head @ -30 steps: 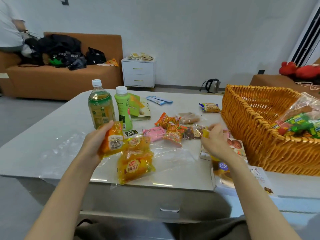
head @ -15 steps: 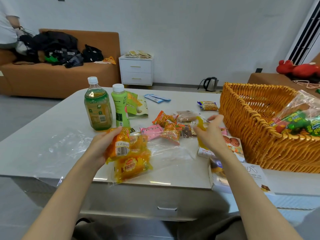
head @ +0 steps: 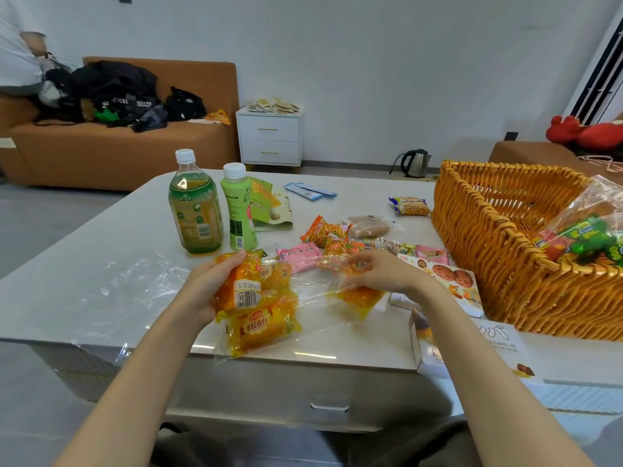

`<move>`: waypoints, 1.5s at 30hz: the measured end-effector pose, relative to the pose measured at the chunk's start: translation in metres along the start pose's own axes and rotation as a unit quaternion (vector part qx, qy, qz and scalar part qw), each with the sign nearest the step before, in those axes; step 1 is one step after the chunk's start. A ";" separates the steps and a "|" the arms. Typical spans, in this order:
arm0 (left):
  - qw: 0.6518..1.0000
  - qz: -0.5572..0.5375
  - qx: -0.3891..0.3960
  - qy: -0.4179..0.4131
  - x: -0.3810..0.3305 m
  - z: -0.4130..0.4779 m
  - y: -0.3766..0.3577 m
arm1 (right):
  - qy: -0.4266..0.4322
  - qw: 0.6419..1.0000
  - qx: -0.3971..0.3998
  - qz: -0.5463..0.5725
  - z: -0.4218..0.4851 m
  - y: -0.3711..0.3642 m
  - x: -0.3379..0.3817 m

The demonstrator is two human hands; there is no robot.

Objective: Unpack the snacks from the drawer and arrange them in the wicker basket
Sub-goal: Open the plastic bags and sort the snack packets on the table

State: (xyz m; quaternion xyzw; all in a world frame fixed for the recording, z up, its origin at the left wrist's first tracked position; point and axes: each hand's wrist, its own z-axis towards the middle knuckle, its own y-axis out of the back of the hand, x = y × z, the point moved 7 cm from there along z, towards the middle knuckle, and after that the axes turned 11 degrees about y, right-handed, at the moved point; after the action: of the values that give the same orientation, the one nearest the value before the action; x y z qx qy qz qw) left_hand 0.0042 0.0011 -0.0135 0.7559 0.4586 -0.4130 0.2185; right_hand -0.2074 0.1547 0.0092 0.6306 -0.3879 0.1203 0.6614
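Note:
My left hand (head: 205, 288) grips a clear bag of orange bread packets (head: 256, 308) just above the table's near edge. To the right, my right hand (head: 381, 271) pinches the clear wrap with one loose orange packet (head: 359, 298) beneath it. The wicker basket (head: 488, 251) stands at the table's right, holding a clear bag of green and red snacks (head: 586, 237). Small snack packets (head: 328, 232) lie scattered mid-table. The drawer (head: 328, 404) under the tabletop is closed.
A green tea bottle (head: 195, 207) and a light green bottle (head: 237, 210) stand at mid-left. Cookie boxes (head: 455, 284) lie beside the basket. Clear plastic (head: 131, 284) covers the near left. Behind are an orange sofa (head: 111, 153), a white nightstand (head: 269, 136), a kettle (head: 413, 163).
My right hand came back from near the basket toward the bag and now pinches the wrap over a loose orange packet. My left hand kept hold of the bread bag.

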 end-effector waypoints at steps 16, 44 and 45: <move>0.999 0.034 0.004 0.007 -0.003 0.011 0.000 | 0.049 0.970 -0.071 0.229 0.026 -0.051 -0.001; 0.941 0.255 -0.102 -0.197 -0.033 -0.017 -0.011 | -0.001 0.889 -0.379 0.256 -0.055 0.054 -0.026; 0.934 0.293 -0.103 -0.177 -0.029 -0.013 -0.008 | -0.011 0.905 -0.370 0.208 -0.057 0.055 -0.028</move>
State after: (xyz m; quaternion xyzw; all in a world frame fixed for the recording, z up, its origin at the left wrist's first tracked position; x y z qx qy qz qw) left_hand -0.0042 -0.0010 0.0185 0.7449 0.2105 -0.4078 0.4843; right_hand -0.2414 0.2263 0.0362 0.2470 -0.5340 0.0966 0.8028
